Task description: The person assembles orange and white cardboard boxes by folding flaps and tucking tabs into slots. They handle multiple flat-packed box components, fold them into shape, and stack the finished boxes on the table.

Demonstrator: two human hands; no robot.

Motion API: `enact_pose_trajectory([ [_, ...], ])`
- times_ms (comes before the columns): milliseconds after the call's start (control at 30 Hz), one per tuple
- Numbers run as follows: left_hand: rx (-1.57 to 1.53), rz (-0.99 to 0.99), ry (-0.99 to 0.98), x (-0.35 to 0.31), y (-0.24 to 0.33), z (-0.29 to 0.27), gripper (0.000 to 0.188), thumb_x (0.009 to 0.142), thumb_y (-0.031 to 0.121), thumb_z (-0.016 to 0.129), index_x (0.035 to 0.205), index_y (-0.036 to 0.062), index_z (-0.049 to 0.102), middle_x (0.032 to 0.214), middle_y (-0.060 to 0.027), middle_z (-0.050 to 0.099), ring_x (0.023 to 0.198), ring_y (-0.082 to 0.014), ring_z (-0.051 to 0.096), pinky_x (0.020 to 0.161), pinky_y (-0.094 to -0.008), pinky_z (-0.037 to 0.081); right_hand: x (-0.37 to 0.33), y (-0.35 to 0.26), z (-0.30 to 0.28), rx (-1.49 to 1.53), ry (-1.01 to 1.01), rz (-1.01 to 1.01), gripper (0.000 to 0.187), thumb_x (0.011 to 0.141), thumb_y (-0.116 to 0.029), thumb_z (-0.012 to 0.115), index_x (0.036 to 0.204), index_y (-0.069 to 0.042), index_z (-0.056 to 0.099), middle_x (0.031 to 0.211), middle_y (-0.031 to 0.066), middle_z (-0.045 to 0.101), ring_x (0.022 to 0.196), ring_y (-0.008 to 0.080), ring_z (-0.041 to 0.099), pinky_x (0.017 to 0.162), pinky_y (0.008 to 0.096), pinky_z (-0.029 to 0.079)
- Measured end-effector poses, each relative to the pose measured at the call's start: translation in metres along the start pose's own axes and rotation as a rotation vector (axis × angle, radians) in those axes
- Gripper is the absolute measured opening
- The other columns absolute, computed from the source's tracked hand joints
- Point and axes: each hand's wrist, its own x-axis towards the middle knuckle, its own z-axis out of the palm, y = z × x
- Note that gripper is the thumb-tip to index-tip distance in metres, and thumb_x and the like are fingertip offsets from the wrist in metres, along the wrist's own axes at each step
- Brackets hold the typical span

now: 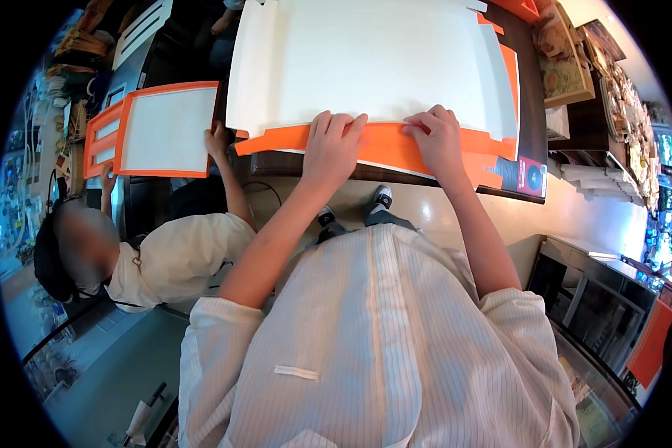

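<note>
A large sheet of cardboard (373, 60), white on its upper face and orange on its flaps, lies on a dark table in front of me. Along its near edge runs an orange flap (284, 139), which both my hands grip. My left hand (334, 145) has its fingers bent over the fold left of the middle, thumb below. A short way to the right, my right hand (437, 138) pinches the same fold between thumb and curled fingers. The strip between the hands stands partly raised. Orange side flaps (509, 67) show at the right edge.
At my left a person (179, 250) holds an orange-rimmed white box (168, 131) with both hands. The dark table's edge (530, 196) carries a printed dark item (530, 175) at its right corner. Stacked goods (612, 97) line the right side. A dark cabinet (593, 287) stands behind at right.
</note>
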Motion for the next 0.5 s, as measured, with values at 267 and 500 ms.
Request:
enact_pose_trajectory([
  [267, -0.06, -0.001, -0.044, -0.025, -0.004, -0.012, 0.042, 0.087, 0.031, 0.076, 0.124, 0.0106, 0.071, 0.108, 0.0013, 0.063, 0.102, -0.0184, 0.058, 0.094, -0.0409, 0.039, -0.012, 0.014, -0.023, -0.01, 0.013, -0.276, 0.027, 0.075, -0.007, 0.081, 0.102, -0.011, 0.079, 0.096, 0.0036, 0.063, 0.093, 0.0247, 0.057, 0.089, 0.0395, 0.048],
  [500, -0.018, 0.103, 0.063, -0.034, -0.002, -0.007, 0.04, 0.077, 0.023, 0.083, 0.115, 0.0121, 0.076, 0.096, 0.0052, 0.065, 0.091, -0.0147, 0.059, 0.087, -0.0363, 0.039, -0.03, 0.029, -0.026, -0.152, 0.181, -0.213, 0.024, 0.076, -0.003, 0.077, 0.098, -0.011, 0.079, 0.086, 0.003, 0.061, 0.089, 0.0246, 0.057, 0.084, 0.039, 0.049],
])
